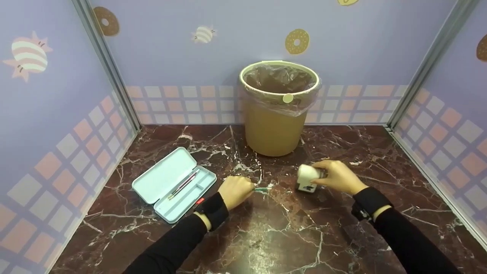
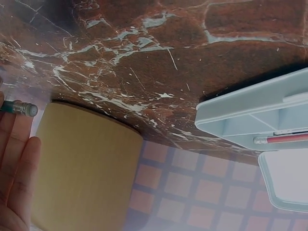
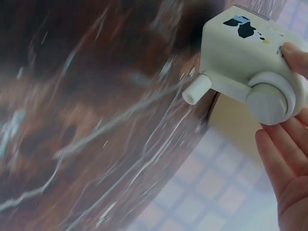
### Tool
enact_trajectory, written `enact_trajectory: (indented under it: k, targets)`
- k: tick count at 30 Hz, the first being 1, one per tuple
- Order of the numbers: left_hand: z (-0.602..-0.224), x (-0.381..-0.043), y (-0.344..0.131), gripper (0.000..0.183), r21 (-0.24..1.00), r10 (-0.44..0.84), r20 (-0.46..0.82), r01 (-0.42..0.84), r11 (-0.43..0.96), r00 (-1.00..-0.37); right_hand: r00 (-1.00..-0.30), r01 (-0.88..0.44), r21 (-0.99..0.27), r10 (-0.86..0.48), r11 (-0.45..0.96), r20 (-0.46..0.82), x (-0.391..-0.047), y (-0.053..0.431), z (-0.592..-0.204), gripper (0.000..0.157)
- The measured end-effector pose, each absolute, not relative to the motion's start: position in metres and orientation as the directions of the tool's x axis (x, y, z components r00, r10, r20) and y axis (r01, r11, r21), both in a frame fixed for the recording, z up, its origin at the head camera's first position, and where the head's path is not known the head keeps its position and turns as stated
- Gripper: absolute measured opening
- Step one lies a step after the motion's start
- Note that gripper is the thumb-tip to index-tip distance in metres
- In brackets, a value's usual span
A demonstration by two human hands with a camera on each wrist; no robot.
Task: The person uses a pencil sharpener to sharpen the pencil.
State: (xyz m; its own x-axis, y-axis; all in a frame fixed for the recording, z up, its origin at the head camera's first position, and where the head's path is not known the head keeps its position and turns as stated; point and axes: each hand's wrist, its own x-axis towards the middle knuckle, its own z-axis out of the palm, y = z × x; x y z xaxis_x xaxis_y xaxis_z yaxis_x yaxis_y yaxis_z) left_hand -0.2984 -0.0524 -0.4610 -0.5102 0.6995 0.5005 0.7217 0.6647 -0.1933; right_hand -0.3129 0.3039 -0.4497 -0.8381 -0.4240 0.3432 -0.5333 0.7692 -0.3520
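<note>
My left hand (image 1: 235, 191) grips a green pencil (image 1: 261, 189) above the table. The pencil's metal band and eraser end (image 2: 24, 109) show beside the fingers in the left wrist view; its other end is hidden there. To the right, my right hand (image 1: 339, 178) holds a white crank pencil sharpener (image 1: 306, 178) by its sides, thumb on one face and fingers on the other. In the right wrist view the sharpener (image 3: 240, 53) shows a black printed picture, a round knob and a small crank handle (image 3: 197, 89). Pencil and sharpener are apart.
An open light blue pencil case (image 1: 167, 175) lies left of my left hand, with pencils (image 1: 183, 185) in its tray. A small red thing (image 1: 199, 201) is at its edge. Behind stands a tan bin (image 1: 274, 129) with a plastic liner, near the back wall.
</note>
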Motion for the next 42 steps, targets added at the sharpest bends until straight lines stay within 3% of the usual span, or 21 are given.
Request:
enact_trajectory:
  k: [14, 27, 35, 42]
  targets:
    - [-0.455, -0.298, -0.051, 0.021, -0.179, 0.692, 0.522, 0.73, 0.66, -0.498, -0.75, -0.662, -0.322, -0.589, 0.677, 0.302, -0.294, 0.25, -0.442, 0.044]
    - [-0.454, -0.297, -0.055, 0.016, -0.13, 0.702, 0.493, 0.754, 0.644, -0.515, -0.729, -0.684, -0.314, -0.623, 0.658, 0.284, -0.29, 0.235, -0.445, 0.043]
    - [-0.454, -0.295, -0.053, 0.01, -0.139, 0.73, 0.495, 0.787, 0.602, -0.471, -0.726, -0.688, -0.298, -0.63, 0.662, 0.276, -0.289, 0.229, -0.443, 0.046]
    - [-0.458, -0.295, -0.054, 0.005, -0.116, 0.736, 0.482, 0.798, 0.592, -0.476, -0.724, -0.689, -0.306, -0.639, 0.657, 0.26, -0.288, 0.228, -0.445, 0.046]
